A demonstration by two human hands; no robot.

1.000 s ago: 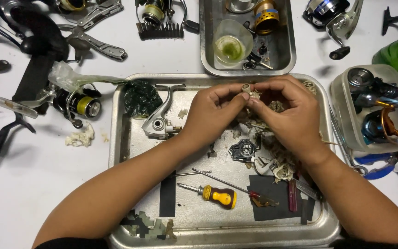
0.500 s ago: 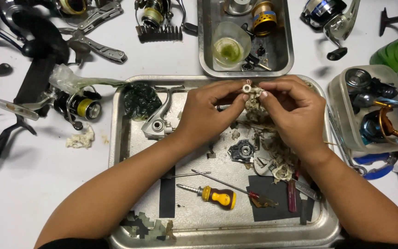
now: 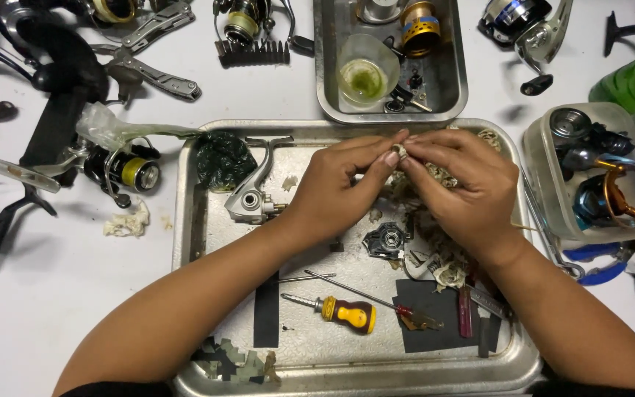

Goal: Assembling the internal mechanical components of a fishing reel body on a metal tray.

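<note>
Metal glints between the fingertips of both hands, where a small ring-shaped part (image 3: 399, 151) is pinched above the upper middle of the big steel tray (image 3: 185, 220). The left hand (image 3: 336, 187) comes at it from about eight o'clock and the right hand (image 3: 464, 187) from about four o'clock, so the part sits at the twelve o'clock tip of both grips, thumb and forefinger of each closed on it from opposite sides; neither hand is clearly nearer. Its long axis cannot be told, as it is too small and half covered by the fingers. It looks pale, round and dull silver. Below the hands lie crumpled scraps of soiled tissue (image 3: 442, 268) and a dark round gear housing (image 3: 386, 240); at nine o'clock from the left hand rests a silver reel body (image 3: 248, 200). Towards six o'clock a yellow-handled screwdriver (image 3: 343, 312) lies on the tray floor. A smaller tray (image 3: 458, 73) at twelve o'clock holds a cloudy cup (image 3: 365, 72) and a gold spool (image 3: 420, 26)
</note>
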